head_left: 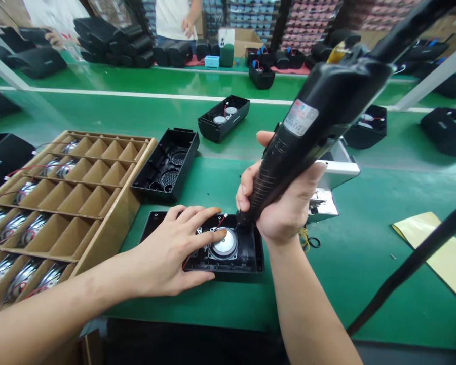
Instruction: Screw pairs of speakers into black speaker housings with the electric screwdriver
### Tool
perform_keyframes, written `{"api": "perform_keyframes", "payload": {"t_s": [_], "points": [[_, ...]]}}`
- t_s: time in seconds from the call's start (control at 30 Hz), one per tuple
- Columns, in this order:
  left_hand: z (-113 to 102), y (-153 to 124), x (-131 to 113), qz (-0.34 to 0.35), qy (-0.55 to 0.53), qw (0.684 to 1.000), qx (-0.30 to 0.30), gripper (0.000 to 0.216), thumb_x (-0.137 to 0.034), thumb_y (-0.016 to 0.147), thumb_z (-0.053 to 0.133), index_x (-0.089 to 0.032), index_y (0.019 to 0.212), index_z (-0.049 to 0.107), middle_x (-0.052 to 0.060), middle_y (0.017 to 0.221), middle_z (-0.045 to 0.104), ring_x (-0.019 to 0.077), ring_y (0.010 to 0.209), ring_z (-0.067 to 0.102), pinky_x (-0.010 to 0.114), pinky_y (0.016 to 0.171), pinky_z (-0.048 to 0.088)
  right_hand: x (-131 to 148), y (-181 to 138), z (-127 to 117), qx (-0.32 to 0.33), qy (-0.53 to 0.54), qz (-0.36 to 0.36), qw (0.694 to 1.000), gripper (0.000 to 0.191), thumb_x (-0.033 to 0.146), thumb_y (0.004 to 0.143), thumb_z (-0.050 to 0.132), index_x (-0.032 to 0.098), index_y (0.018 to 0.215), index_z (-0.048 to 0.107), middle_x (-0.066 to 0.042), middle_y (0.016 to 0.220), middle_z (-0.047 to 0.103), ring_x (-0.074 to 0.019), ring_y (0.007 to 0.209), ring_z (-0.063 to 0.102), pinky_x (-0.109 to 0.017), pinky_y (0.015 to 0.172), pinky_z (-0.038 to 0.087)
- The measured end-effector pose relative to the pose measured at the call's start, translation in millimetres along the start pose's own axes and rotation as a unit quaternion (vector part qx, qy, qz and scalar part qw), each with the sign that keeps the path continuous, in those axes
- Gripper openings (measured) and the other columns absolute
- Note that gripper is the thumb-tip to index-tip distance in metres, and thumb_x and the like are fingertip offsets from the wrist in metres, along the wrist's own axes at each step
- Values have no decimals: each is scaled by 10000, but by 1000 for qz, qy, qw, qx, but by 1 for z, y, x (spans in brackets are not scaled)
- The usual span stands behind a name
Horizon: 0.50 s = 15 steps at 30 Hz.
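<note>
My right hand is wrapped round a black electric screwdriver, tilted with its tip down at the upper right corner of a round silver speaker driver. That driver sits in a black speaker housing lying on the green bench. My left hand rests over the housing with fingers spread, a fingertip touching the driver. Part of a second driver shows beneath the left fingers; the rest is hidden. A thin red wire with a white plug stands by the driver.
A cardboard divider box holding several speaker drivers stands at the left. Behind lie an open black housing and another with drivers fitted. A white device, yellow paper and a black cable are at right. Co-workers stand across the bench.
</note>
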State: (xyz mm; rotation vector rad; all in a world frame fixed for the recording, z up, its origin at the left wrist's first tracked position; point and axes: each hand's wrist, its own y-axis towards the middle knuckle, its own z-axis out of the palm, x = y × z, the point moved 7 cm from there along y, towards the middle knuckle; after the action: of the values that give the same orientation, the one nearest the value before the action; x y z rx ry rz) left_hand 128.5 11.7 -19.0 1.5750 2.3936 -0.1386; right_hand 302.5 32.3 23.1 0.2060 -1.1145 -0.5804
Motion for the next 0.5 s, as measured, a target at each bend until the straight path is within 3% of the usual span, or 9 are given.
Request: {"api": "perform_keyframes", "payload": {"t_s": [0.5], "points": [[1,-1,2,-6,-2,1000,-7,615,-446,881,776,-304,1454,604,138,1671,416,400,1400,484,580,1090,378,-3,-3,2,10,-7,3,1000,599,804,968,370,340,1188,677,32,623,563,-143,390,474,-304,349,366]]}}
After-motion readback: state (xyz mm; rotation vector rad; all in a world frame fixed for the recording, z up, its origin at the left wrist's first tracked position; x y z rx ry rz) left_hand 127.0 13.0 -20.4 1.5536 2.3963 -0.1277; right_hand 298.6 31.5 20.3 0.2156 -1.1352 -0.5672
